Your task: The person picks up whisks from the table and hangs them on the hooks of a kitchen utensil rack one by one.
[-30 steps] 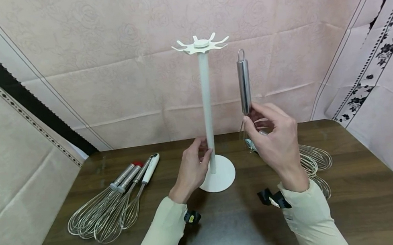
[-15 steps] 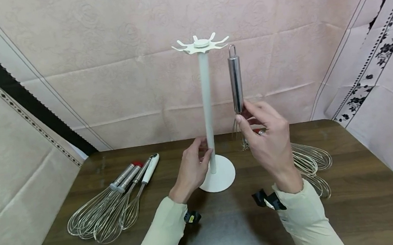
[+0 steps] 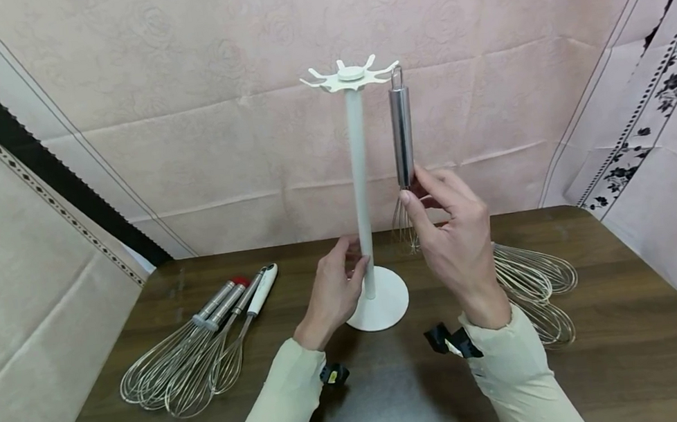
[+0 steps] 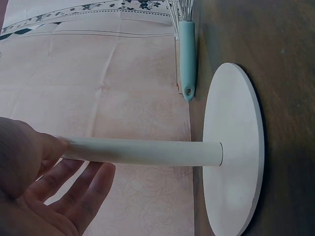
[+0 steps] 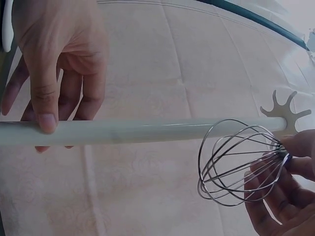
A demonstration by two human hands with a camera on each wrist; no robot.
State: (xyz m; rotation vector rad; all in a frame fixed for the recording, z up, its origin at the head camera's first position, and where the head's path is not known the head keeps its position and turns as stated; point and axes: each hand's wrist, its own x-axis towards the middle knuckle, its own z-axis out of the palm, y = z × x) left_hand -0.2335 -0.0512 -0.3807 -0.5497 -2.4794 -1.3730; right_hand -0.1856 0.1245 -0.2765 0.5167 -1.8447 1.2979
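Note:
A white stand with a round base [image 3: 393, 306], a tall pole [image 3: 358, 167] and a ring of hooks [image 3: 351, 77] stands upright on the table. My left hand [image 3: 332, 292] holds the pole low down, thumb and fingertips on opposite sides in the right wrist view. My right hand [image 3: 458, 246] pinches a metal whisk [image 3: 402, 134] where its handle meets the wires, handle upward. The loop at the handle's top is at the tip of the stand's right-hand hook; whether it is over the hook I cannot tell. The right wrist view shows its wire head [image 5: 231, 167] hanging free beside the pole.
Several whisks [image 3: 192, 360] lie bunched on the table [image 3: 385, 400] at left, handles pointing away. More whisks [image 3: 537, 279] lie at right, partly behind my right hand. A teal-handled whisk [image 4: 187, 59] shows past the base. A pale cloth [image 3: 231, 146] hangs behind the table.
My right hand has moved left and slightly up with the whisk, bringing its loop from beside the stand to the right-hand hook. My left hand has stayed on the pole.

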